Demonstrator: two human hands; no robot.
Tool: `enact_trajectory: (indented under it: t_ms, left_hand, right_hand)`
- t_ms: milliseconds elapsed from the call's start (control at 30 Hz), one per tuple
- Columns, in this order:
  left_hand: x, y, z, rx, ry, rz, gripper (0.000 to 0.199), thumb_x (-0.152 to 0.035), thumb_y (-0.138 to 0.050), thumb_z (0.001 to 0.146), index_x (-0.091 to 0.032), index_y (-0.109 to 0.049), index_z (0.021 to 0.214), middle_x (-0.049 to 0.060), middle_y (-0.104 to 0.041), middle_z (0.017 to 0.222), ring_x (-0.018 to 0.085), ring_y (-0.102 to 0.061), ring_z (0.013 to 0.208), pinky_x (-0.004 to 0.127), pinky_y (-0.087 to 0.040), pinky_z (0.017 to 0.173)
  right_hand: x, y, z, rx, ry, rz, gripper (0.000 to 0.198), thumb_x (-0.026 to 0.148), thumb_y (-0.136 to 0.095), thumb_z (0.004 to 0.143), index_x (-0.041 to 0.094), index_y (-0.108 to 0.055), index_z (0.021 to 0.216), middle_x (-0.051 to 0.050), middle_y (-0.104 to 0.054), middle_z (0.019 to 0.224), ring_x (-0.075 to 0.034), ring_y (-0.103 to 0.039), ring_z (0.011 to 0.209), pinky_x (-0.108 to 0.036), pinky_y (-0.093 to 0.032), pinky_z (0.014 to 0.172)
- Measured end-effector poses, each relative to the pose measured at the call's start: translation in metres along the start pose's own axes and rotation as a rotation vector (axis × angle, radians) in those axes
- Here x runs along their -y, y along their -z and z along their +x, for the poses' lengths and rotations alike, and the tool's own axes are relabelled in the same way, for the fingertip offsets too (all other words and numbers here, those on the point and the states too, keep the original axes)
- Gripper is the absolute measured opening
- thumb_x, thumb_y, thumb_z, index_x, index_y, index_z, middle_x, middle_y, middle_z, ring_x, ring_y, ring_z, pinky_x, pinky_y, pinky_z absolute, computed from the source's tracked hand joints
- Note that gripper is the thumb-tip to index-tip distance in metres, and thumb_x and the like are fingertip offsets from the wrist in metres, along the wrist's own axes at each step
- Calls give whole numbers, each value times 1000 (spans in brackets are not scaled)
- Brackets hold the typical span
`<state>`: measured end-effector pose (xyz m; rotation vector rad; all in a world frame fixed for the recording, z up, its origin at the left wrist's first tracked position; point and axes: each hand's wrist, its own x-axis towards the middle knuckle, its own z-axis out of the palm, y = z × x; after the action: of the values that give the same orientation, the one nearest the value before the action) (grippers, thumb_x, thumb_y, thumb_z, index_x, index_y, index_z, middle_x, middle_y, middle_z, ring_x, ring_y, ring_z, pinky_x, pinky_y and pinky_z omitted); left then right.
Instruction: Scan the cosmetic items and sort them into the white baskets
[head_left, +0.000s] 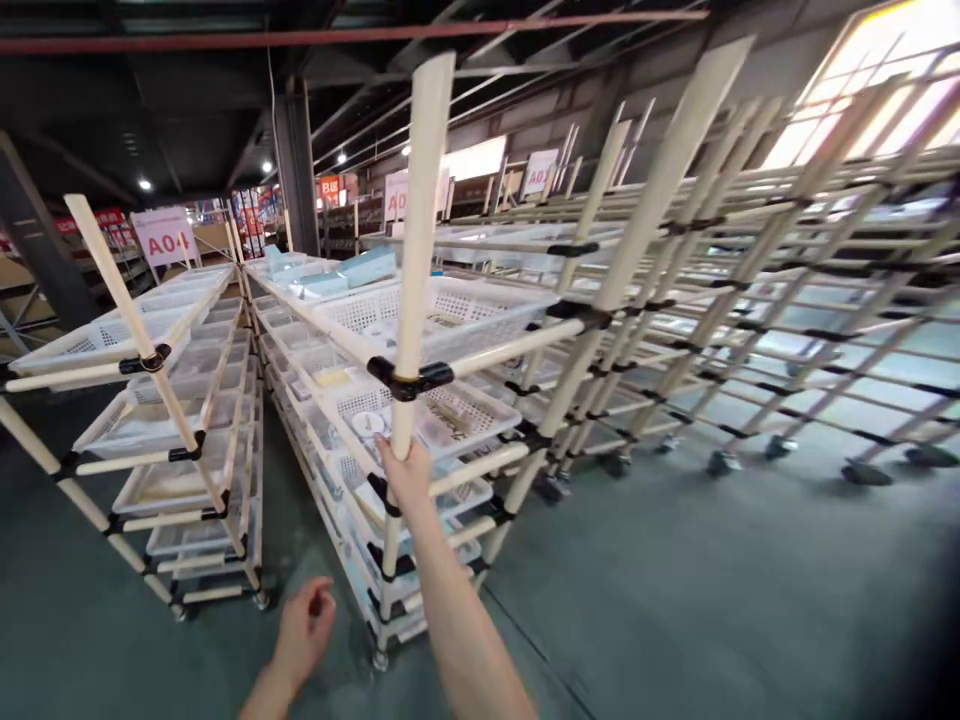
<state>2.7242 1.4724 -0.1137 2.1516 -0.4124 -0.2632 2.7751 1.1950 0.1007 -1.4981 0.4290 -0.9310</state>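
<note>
My right hand is wrapped round the cream upright post at the near corner of a wheeled tube rack, just below a black joint. White perforated plastic trays lie on the rack's tiers; the top tray is beside the post, and a lower tray holds a round white item and other contents I cannot make out. My left hand hangs low over the floor, left of this rack. Its fingers curl in toward the thumb, with nothing visible in them.
Another tray rack stands on the left across a narrow gap, with an A04 sign behind it. More tube racks on casters line the right. Green floor stretches at front right; a dark column rises behind.
</note>
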Motion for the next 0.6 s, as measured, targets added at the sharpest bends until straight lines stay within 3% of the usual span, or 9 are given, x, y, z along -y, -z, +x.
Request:
enact_trajectory:
  t_ms: [167, 233, 300, 467, 600]
  left_hand:
    - [2, 16, -5, -205, -132, 38, 62, -66, -44, 100, -28, -74, 140, 20, -85, 123, 37, -85, 115, 55, -70, 113]
    - [-1, 17, 4, -215, -175, 132, 60, -57, -45, 100, -27, -70, 146, 20, -83, 135, 35, -84, 123, 54, -68, 116]
    - [-21, 18, 22, -202, -237, 242, 58, -48, -48, 101, -27, -66, 152, 19, -77, 151, 33, -80, 135, 52, -65, 122]
    - [-132, 9, 93, -217, -373, 554, 68, -23, -55, 101, -14, -53, 169, 23, -59, 175, 33, -56, 168, 50, -47, 141]
    - [-223, -22, 142, -138, -433, 865, 87, -12, -68, 93, -11, -44, 177, 26, -39, 189, 39, -43, 176, 51, -45, 141]
  right_hand:
    - [14, 58, -34, 62, 77, 57, 60, 84, -74, 74, 27, -58, 70, -2, -54, 62, -20, -46, 62, -37, -47, 60]
    - [16, 93, -51, 59, 96, 68, 58, 82, -74, 76, 26, -60, 71, -3, -56, 62, -21, -47, 61, -38, -49, 60]
    - [18, 135, -69, 44, 110, 72, 55, 79, -75, 78, 27, -61, 71, -3, -57, 62, -22, -49, 60, -39, -51, 60]
    - [20, 258, -111, -40, 127, 26, 51, 72, -82, 82, 28, -61, 67, -2, -55, 57, -21, -50, 54, -37, -51, 55]
    - [24, 364, -134, -146, 108, -23, 58, 77, -83, 83, 28, -57, 65, 0, -50, 49, -19, -44, 43, -33, -39, 42]
